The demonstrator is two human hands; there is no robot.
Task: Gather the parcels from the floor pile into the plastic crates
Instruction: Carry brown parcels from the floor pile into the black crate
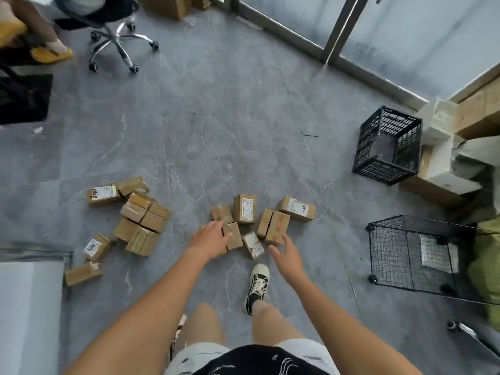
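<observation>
The person leans over the grey floor (216,104) with both arms stretched down toward the nearer cluster of small cardboard parcels (259,220), which lie loose and touching one another just ahead of a black-and-white shoe (258,286). The left hand (209,239) rests palm down on one small box (234,236), fingers spread and only slightly bent over its top edge, so it looks to be settling for a hold without yet closing around it. The right hand (288,258) hovers relaxed and holding nothing, thumb out, just beside a box with red marks (277,228), probably set to take that one so two parcels can go in a single trip. A second cluster of parcels (135,220) lies apart to the left, untouched. The black plastic crate (387,147) lies tipped on its side, well apart to the right by stacked cartons (446,163), and appears to hold nothing. A wire mesh basket (416,255) sits nearer on the right. The gathering seems to be at its very start
</observation>
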